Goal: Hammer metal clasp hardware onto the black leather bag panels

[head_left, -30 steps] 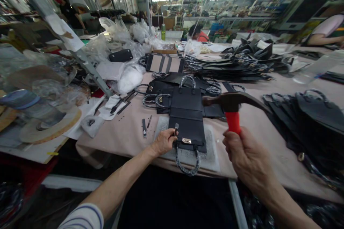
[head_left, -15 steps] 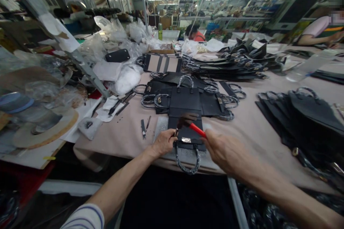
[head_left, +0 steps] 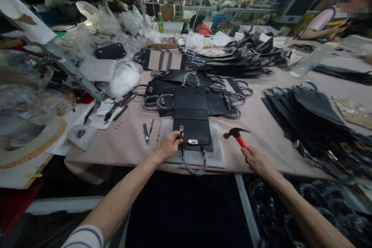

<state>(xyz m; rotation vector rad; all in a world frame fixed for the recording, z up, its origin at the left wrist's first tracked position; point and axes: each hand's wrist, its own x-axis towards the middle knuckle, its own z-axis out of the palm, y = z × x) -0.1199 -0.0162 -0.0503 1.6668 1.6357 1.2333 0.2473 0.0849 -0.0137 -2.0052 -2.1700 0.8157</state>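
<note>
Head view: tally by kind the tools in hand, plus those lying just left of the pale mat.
Hammer in right hand: 1
Short metal rod in left hand: 1
Slim tools lying loose: 2
Total: 4

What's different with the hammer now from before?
The red-handled metal hammer, first raised, came down near the left hand, then moved off to the right; the right hand kept hold of it. Nothing was let go. The left hand still holds the short, shiny metal rod upright over the flat black bag. The bag looks unmoved on the table.
</note>
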